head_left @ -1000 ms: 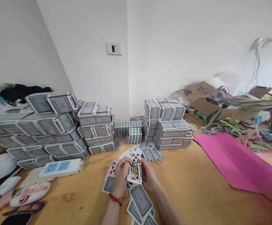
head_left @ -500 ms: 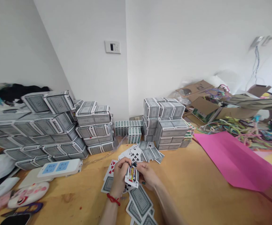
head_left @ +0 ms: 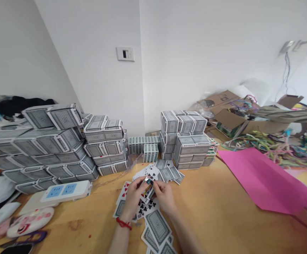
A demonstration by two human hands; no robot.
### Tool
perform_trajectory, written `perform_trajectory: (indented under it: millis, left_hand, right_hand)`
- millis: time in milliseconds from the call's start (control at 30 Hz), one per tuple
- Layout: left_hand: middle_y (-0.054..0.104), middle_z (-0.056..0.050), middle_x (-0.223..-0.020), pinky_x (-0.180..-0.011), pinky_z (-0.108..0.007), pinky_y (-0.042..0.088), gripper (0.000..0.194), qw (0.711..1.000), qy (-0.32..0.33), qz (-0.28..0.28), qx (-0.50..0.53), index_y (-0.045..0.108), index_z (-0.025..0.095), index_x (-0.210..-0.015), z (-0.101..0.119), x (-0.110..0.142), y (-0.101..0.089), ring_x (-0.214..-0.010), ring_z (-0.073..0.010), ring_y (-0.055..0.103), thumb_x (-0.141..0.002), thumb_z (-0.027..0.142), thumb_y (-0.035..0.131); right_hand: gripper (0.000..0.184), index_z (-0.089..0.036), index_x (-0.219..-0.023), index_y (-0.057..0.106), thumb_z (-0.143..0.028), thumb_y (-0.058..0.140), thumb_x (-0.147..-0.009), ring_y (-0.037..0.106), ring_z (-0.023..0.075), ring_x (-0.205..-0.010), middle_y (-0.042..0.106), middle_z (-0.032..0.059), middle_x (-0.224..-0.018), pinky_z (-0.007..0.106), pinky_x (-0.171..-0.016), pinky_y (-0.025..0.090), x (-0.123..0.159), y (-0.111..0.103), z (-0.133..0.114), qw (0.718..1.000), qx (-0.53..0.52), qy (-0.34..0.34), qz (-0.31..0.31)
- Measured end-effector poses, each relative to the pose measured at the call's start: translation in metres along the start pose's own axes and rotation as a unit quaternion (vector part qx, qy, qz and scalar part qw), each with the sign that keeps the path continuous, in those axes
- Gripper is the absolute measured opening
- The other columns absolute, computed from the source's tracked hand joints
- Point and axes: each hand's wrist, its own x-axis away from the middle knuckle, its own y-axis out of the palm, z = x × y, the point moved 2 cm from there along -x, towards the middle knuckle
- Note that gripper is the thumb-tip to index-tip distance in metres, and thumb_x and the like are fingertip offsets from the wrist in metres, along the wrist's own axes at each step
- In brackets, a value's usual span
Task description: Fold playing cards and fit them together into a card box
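Note:
A playing card with a coloured court figure (head_left: 146, 194) is pinched between both hands above the table, tilted and partly hidden by fingers. My left hand (head_left: 133, 198), with a red cord at the wrist, has its fingers closed on the card's left and top edge. On the other side, my right hand (head_left: 166, 197) grips the card's upper right part with thumb and fingers. Beneath lie face-up club cards (head_left: 150, 204). Face-down cards (head_left: 157, 225) spread toward me, a hearts card (head_left: 124, 191) sits left, and more face-down cards (head_left: 166, 174) lie beyond.
Blocks built from folded playing cards stand in stacks at left (head_left: 60, 148), centre-left (head_left: 105, 144) and right (head_left: 192, 151). A white power strip (head_left: 65, 191), scissors (head_left: 23, 240) and a computer mouse (head_left: 30, 222) lie left. Pink paper (head_left: 264, 180) and cardboard boxes (head_left: 230, 121) occupy the right.
The card has tilted, so less of its face shows, and the fingers have drawn together at its top. More of the club cards underneath is visible. The view has shifted slightly.

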Motion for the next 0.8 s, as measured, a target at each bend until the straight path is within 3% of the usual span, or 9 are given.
perform_trajectory:
  millis: [300,533,800]
  left_hand:
    - [0.064,-0.003,-0.072,-0.066,-0.026,0.042,0.023,0.993,0.021,0.083,-0.080,0.063,0.014,-0.074,-0.006,-0.003,-0.002,-0.072,-0.0179,0.055,-0.064,0.034,0.058]
    - [0.057,0.001,-0.059,-0.056,-0.022,0.037,0.022,0.991,0.003,0.131,-0.020,0.058,0.014,-0.060,-0.012,-0.002,-0.003,-0.058,-0.0130,0.050,-0.062,0.036,0.059]
    - [0.057,-0.002,-0.068,-0.068,-0.025,0.039,0.017,0.976,0.123,0.107,-0.145,0.057,0.018,-0.063,0.001,0.002,0.004,-0.071,-0.0164,0.051,-0.070,0.032,0.053]
  right_hand:
    - [0.036,-0.016,-0.064,0.058,-0.046,0.043,-0.077,0.040,0.0111,-0.048,0.050,-0.0004,-0.055,0.021,-0.046,0.033,0.001,0.002,-0.001,0.997,0.055,-0.045,-0.016]
    - [0.034,-0.016,-0.059,0.059,-0.043,0.047,-0.075,0.040,0.0118,-0.053,0.049,-0.0011,-0.054,0.022,-0.051,0.032,0.002,0.002,-0.005,0.996,0.059,-0.055,-0.027]
    - [0.030,-0.015,-0.069,0.064,-0.042,0.051,-0.074,0.044,0.0126,-0.058,0.053,-0.0001,-0.060,0.022,-0.056,0.036,0.003,0.002,-0.013,0.999,0.006,-0.046,-0.004]
